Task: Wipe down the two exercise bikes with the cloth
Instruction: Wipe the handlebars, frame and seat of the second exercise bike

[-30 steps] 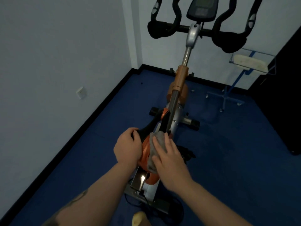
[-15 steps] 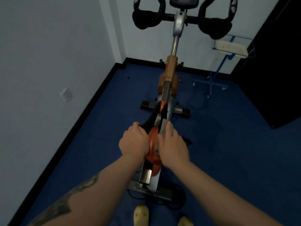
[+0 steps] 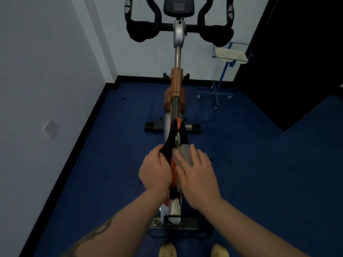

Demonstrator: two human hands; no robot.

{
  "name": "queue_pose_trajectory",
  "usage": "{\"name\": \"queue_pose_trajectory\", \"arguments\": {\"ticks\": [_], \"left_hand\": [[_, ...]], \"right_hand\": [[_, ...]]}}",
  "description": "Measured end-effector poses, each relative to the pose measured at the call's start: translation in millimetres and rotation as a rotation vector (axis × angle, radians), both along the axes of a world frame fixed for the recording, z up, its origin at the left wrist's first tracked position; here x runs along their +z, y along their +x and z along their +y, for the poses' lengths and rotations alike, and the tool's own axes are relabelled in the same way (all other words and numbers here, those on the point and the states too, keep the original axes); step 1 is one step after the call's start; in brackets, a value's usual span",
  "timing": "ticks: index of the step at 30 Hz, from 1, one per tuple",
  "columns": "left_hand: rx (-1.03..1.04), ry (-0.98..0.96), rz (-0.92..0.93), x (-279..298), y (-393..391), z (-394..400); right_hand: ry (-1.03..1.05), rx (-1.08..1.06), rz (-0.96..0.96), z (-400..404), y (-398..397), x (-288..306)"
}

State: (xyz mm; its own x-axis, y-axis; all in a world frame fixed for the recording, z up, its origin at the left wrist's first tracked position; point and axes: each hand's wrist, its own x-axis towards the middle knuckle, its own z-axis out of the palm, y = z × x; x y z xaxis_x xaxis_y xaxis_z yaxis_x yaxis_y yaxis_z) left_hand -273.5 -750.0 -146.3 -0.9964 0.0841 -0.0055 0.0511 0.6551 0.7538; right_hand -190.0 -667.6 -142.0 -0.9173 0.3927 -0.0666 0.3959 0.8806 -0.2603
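Observation:
One orange and silver exercise bike (image 3: 175,89) stands in front of me, seen from behind, with black handlebars (image 3: 143,30) and a console at the top. Its black and orange saddle (image 3: 174,138) lies under my hands. My left hand (image 3: 155,170) grips the saddle's left side. My right hand (image 3: 195,173) lies flat with straight fingers, pressing a grey cloth (image 3: 184,154) onto the saddle's right side. Part of the cloth shows above my fingertips. No second bike is in view.
Blue carpet (image 3: 259,164) covers the floor. White walls with a black skirting run along the left and back. A blue wheeled stand with a white tray (image 3: 229,55) is at the back right beside a dark cabinet (image 3: 297,62). My yellow shoes (image 3: 168,250) show at the bottom.
My view has shifted so the bike sits centred. The right hand with the cloth has slid along the saddle, and more cloth now shows above the fingers. The left hand stays on the saddle.

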Motion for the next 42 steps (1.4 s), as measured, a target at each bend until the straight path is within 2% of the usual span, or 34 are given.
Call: {"name": "queue_pose_trajectory", "arguments": {"ticks": [3,7,10,12,15,18,22,25,29,33,39,42], "left_hand": [[0.002,0.04,0.018,1,2,0],[-0.005,0.05,0.04,-4,1,-1],[-0.032,0.074,0.069,-6,-1,-1],[-0.048,0.081,0.087,-6,-1,-1],[-0.084,0.037,0.095,-5,-2,-2],[-0.114,0.012,0.105,-5,-3,-3],[-0.129,0.025,0.105,-6,-3,-3],[-0.143,0.007,0.107,-5,-3,-3],[-0.199,-0.096,0.061,0,-6,-3],[-0.31,-0.124,0.033,-1,-13,-6],[-0.417,-0.085,0.093,-8,-17,-13],[-0.419,-0.069,0.113,-11,-16,-16]], "right_hand": [[-0.009,0.019,-0.027,2,6,4],[-0.09,-0.097,-0.061,9,-35,6],[0.039,-0.078,0.001,-5,-17,-1],[0.053,-0.018,-0.014,-9,4,-1],[-0.04,-0.031,-0.019,7,-9,4],[-0.126,-0.134,-0.003,10,-30,2],[0.019,-0.139,0.04,-14,2,-5],[-0.035,-0.11,0.012,1,-4,-2],[-0.16,-0.19,0.013,15,-39,2],[-0.017,-0.111,0.006,-6,-1,2],[-0.184,-0.166,0.008,17,-32,3],[-0.074,-0.13,0.072,1,-3,1]]}}
